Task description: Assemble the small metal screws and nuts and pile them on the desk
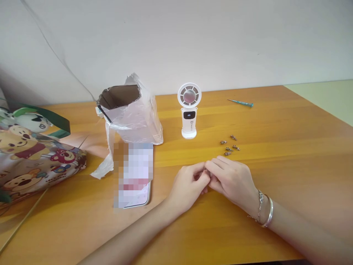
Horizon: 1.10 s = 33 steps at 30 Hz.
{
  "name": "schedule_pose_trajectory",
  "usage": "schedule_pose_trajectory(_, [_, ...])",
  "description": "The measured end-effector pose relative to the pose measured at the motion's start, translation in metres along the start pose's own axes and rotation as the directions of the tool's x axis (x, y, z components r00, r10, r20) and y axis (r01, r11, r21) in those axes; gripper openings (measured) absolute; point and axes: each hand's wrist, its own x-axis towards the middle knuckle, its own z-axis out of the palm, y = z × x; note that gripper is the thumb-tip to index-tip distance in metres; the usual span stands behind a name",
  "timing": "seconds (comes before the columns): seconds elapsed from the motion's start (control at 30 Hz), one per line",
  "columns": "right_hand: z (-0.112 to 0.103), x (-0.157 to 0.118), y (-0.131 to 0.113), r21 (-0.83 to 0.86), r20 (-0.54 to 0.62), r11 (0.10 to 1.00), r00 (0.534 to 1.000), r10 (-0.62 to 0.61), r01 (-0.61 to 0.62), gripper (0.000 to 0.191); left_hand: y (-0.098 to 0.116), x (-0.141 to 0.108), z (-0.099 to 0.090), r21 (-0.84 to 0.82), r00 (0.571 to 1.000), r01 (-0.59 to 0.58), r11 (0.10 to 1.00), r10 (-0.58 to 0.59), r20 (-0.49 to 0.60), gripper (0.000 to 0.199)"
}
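Over the front middle of the wooden table, my left hand and my right hand meet at the fingertips. Both are closed in a pinch, and whatever lies between them is too small and covered to make out. Just beyond my right hand are several small metal screw-like parts, loose on the wood. Farther back at the right lies a thin screwdriver with a teal handle. A bracelet and a bangle circle my right wrist.
A white handheld fan stands upright at the back. Left of it is an open cardboard box wrapped in plastic. A phone, partly blurred out, lies before the box. A cartoon-print bag fills the left side.
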Motion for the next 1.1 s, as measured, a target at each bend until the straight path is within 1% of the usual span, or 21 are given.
schedule_pose_trajectory(0.1, [0.001,-0.001,0.002,0.03,0.009,0.999,1.0,0.024,-0.024,0.019,0.001,0.0,-0.001,0.015,1.0,-0.01,1.0,0.01,-0.001,0.022])
schedule_pose_trajectory(0.2, [0.0,-0.002,0.006,0.178,0.066,0.98,0.995,0.078,-0.088,0.01,0.002,-0.001,-0.004,0.014,1.0,-0.016,1.0,0.016,0.002,0.022])
schedule_pose_trajectory(0.27, [-0.002,-0.003,0.009,0.334,0.133,0.932,0.986,0.099,-0.139,0.005,0.003,-0.001,-0.006,-0.004,1.0,-0.022,1.0,0.022,0.019,0.022])
schedule_pose_trajectory(0.33, [-0.004,-0.003,0.012,0.455,0.192,0.874,0.977,0.089,-0.169,0.01,0.004,-0.001,-0.008,-0.011,0.998,-0.036,0.999,0.037,0.041,0.021])
schedule_pose_trajectory(0.43, [-0.007,-0.002,0.014,0.518,0.239,0.836,0.969,0.064,-0.183,0.013,0.004,0.0,-0.01,0.046,0.996,-0.075,0.996,0.072,0.061,0.02])
schedule_pose_trajectory(0.6, [-0.011,-0.001,0.018,0.538,0.346,0.811,0.937,0.036,-0.23,0.016,0.002,0.001,-0.015,0.247,0.994,-0.101,0.964,0.089,0.061,0.018])
schedule_pose_trajectory(0.7, [-0.012,-0.001,0.022,0.506,0.343,0.838,0.939,0.02,-0.203,0.015,0.003,0.002,-0.018,0.335,0.993,-0.112,0.936,0.093,0.071,0.019])
schedule_pose_trajectory(0.87, [-0.01,-0.003,0.022,0.426,0.315,0.896,0.949,-0.02,-0.123,0.013,0.003,0.003,-0.018,0.363,0.99,-0.124,0.924,0.094,0.101,0.019])
schedule_pose_trajectory(0.97, [-0.007,-0.005,0.019,0.355,0.296,0.931,0.955,-0.025,-0.086,0.014,0.001,0.004,-0.016,0.36,0.993,-0.109,0.927,0.083,0.085,0.017])
schedule_pose_trajectory(1.1, [-0.005,-0.006,0.013,0.308,0.265,0.949,0.964,-0.02,-0.065,0.012,-0.001,0.004,-0.013,0.36,0.996,-0.083,0.929,0.064,0.062,0.015])
